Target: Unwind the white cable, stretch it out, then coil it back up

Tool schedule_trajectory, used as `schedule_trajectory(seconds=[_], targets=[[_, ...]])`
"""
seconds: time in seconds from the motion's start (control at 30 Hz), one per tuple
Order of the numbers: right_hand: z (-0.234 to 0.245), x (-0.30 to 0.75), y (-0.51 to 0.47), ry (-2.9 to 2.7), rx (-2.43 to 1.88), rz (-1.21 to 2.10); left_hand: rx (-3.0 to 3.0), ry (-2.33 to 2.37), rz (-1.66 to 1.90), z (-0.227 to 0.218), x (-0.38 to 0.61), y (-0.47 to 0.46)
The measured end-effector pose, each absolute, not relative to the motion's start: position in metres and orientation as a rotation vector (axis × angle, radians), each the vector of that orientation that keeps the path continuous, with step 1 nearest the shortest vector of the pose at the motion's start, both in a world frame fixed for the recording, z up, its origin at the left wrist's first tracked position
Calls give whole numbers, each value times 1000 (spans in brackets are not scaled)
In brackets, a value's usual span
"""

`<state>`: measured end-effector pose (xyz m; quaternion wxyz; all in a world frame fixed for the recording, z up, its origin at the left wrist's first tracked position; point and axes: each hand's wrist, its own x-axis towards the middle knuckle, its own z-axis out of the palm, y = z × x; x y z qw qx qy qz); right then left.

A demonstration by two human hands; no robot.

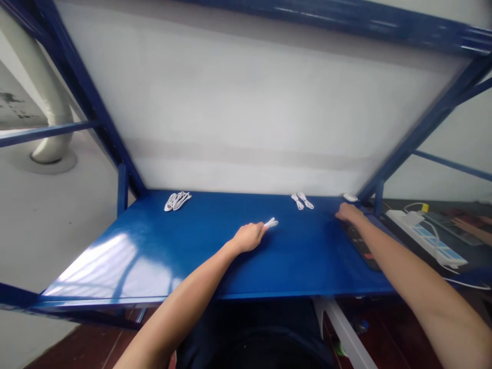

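The blue table (184, 256) carried several bundles of white cable. A power strip (425, 239) lay right of the right hand; a dark flat device (362, 247) lay partly under the right forearm. The left hand (248, 237) gripped a folded cable bundle (271, 223); whether the right hand (349, 211) held anything could not be determined. Coiled cable (177, 201) rested beyond and left of the left hand, two smaller bundles (302, 201) beyond and between both hands. Work was judged partway: these lay bundled, the gripped one not yet set down; the remainder was undeterminable. The device's markings were illegible; no brand was readable.
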<state>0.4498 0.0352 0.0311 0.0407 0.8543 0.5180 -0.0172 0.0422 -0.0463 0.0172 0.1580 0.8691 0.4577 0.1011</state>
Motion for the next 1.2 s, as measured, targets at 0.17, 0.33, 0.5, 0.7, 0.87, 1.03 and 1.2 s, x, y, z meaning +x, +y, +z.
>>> schedule_trajectory(seconds=[0.17, 0.33, 0.5, 0.7, 0.87, 1.03, 1.2], targets=[[31, 454, 37, 1512, 2509, -171, 2463, 1307, 302, 17, 42, -46], [24, 455, 39, 1500, 2538, -146, 2481, 1291, 301, 16, 41, -45], [30, 455, 35, 1537, 2618, -75, 2478, 1291, 314, 14, 42, -45], [56, 437, 25, 1641, 2831, 27, 2458, 1284, 357, 14, 40, -44], [55, 380, 19, 2042, 2879, -75, 2417, 1235, 442, 15, 39, -45], [24, 283, 8, 2554, 2671, -1117, 2410, 1181, 545, 14, 42, -46], [4, 205, -8, 2846, 2275, -1829, 2335, 1193, 667, 8, 41, -41]])
